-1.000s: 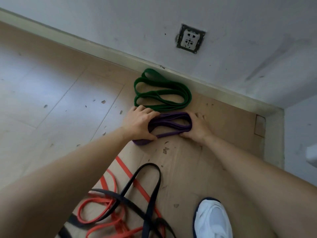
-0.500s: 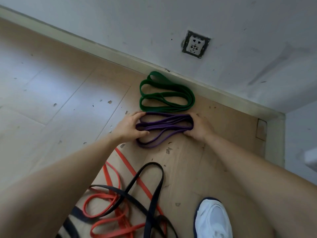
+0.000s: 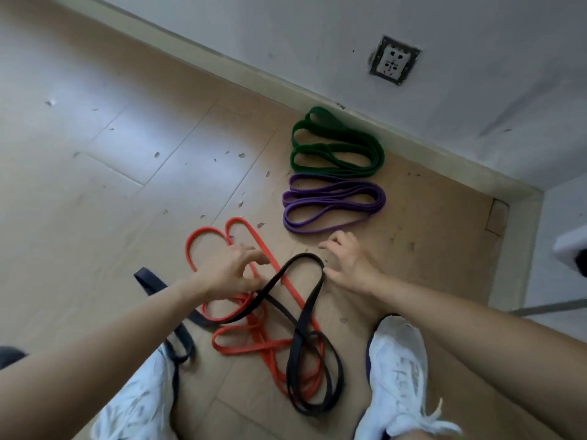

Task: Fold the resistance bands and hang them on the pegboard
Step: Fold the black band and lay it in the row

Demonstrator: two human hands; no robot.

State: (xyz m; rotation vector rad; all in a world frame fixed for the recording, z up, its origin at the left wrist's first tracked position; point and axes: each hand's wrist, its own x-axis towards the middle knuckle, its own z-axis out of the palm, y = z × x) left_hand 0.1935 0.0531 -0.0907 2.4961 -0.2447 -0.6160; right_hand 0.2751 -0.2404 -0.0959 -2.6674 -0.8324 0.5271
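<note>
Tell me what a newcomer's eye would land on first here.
A bright orange band and a black band lie tangled on the floor beside a white shoe. The left hand and right hand are poised over them, fingers loosely spread. Beyond, a purple band and a green band lie neatly folded side by side, the green one nearest the baseboard.

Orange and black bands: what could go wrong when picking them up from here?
The black band crosses the orange band several times, so lifting either may drag both into a tighter tangle. The black band also runs beside the left shoe and could snag there. A dragged loop might disturb the folded purple band.
</note>
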